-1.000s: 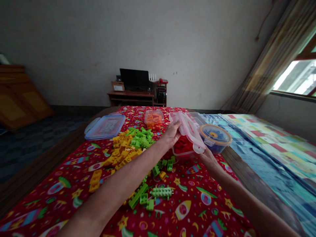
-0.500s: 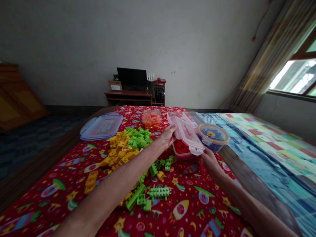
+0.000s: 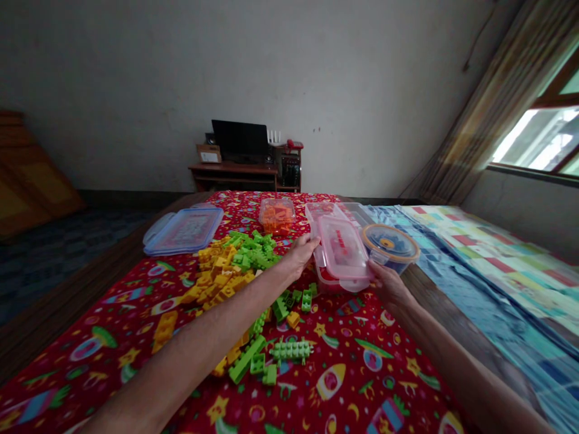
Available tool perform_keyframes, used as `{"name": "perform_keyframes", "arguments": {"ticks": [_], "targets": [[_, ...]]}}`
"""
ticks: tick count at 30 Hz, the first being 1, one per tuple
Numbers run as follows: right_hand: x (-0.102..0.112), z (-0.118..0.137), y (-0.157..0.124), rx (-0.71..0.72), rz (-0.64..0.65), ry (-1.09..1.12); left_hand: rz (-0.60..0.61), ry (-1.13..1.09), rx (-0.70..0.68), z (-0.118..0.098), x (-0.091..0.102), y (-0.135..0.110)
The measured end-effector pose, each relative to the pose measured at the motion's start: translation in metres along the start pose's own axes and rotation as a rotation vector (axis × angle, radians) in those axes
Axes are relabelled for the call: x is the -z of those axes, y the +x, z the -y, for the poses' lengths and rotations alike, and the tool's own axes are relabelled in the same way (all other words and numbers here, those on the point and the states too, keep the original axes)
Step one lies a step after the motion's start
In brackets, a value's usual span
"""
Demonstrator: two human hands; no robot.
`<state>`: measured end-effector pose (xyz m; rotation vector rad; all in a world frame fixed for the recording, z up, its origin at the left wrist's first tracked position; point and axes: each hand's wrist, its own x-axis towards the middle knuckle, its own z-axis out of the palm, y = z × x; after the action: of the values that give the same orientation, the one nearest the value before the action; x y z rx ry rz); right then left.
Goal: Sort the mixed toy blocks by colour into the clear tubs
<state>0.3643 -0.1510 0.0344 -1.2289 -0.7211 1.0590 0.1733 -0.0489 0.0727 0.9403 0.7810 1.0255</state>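
Pink-rimmed clear lid [image 3: 340, 253] is held between both hands, lying at a slight tilt over a clear plastic box [image 3: 322, 276] of red bricks [image 3: 329, 286]; whether it is latched cannot be told. Its left edge is gripped by the partly closed left hand [image 3: 299, 254], and its right edge is pinched by the right hand [image 3: 387, 284]. Just beside the box, a round tub [image 3: 389, 248] of blue bricks is seen. Farther off, a clear box of orange bricks [image 3: 277, 217] and a blue-rimmed lid [image 3: 183, 231] are placed on a red rocket-print bedsheet [image 3: 348, 337], with yellow bricks [image 3: 212, 271] and green bricks [image 3: 251, 254] heaped nearby. A wooden desk [image 3: 233, 175] is set against the far wall.
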Motion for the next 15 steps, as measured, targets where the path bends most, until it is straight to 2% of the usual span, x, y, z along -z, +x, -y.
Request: {"name": "perform_keyframes", "arguments": {"ticks": [5, 9, 12, 15], "targets": [[-0.008, -0.006, 0.004, 0.028, -0.022, 0.055, 0.001, 0.123, -0.077, 0.000, 0.007, -0.003], [-0.011, -0.003, 0.000, 0.028, -0.043, 0.026, 0.019, 0.115, -0.103, -0.008, 0.006, -0.010], [-0.008, -0.004, -0.004, 0.015, -0.038, 0.037, 0.034, 0.038, -0.101, -0.028, 0.002, -0.016], [-0.003, -0.008, -0.007, 0.023, -0.020, -0.006, 0.030, -0.012, -0.143, -0.060, 0.007, -0.019]]}}
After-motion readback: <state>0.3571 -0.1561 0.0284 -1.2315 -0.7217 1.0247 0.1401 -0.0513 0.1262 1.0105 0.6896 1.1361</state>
